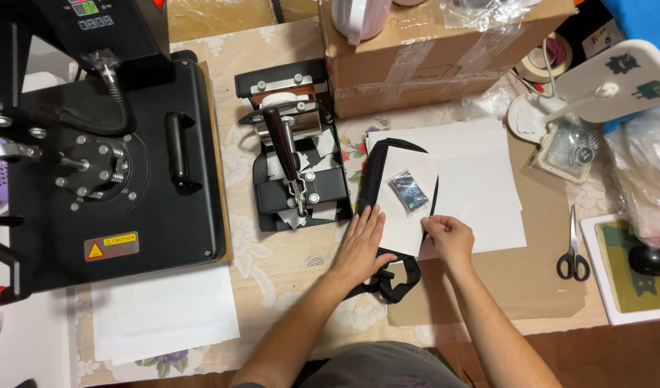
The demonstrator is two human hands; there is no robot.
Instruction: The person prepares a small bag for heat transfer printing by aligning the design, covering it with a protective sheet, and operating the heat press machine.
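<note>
White sheet [409, 194], long axis running away from the body over a black bag [377, 172], is pressed flat by the open left hand [362, 241] and apparently pinched at its near edge by the right hand [448, 237].

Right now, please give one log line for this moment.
left hand: flat on white sheet | right hand: pinching sheet edge | sheet over black bag | small print on sheet

Black fabric pouch [377, 179] with strap lies flat on floral tablecloth beside small black mug press, mostly covered by white paper sheet [405, 197] laid slightly tilted on it, small dark printed design [408, 190] near sheet's middle, black strap bunched at pouch's near end.
</note>
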